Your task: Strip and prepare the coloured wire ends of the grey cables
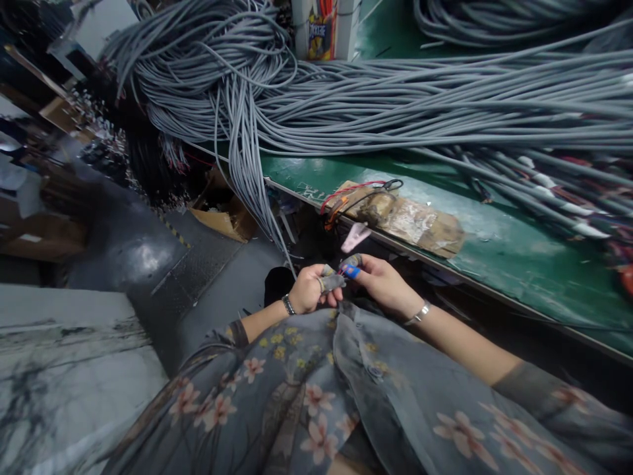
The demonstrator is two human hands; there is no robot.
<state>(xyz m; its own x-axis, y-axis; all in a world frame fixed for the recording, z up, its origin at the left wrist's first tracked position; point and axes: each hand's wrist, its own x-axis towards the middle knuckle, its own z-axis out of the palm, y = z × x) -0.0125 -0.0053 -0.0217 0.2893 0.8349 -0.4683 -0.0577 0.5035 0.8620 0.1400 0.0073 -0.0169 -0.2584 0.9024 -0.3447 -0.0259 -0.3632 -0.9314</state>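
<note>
My left hand [310, 290] is closed in front of my waist, its fingertips wrapped in grey coverings. Grey cables [274, 227] hang from the bench edge down to it, and it seems to grip the end of one. Facing it, my right hand [378, 280] pinches thin wires [341, 270], some reddish, at the cable end; blue tape covers one of its digits. The fingertips of both hands nearly meet, so the wire ends are mostly hidden. Just above them, a pale pink clip [355, 236] sits at the bench edge.
A long bundle of grey cables [346, 109] lies across the green bench [499, 247]. Near its edge is a taped cardboard-like block [420, 224] with red and black wires [353, 188]. A white container [350, 30] stands behind. Below left is an open cardboard box [222, 221].
</note>
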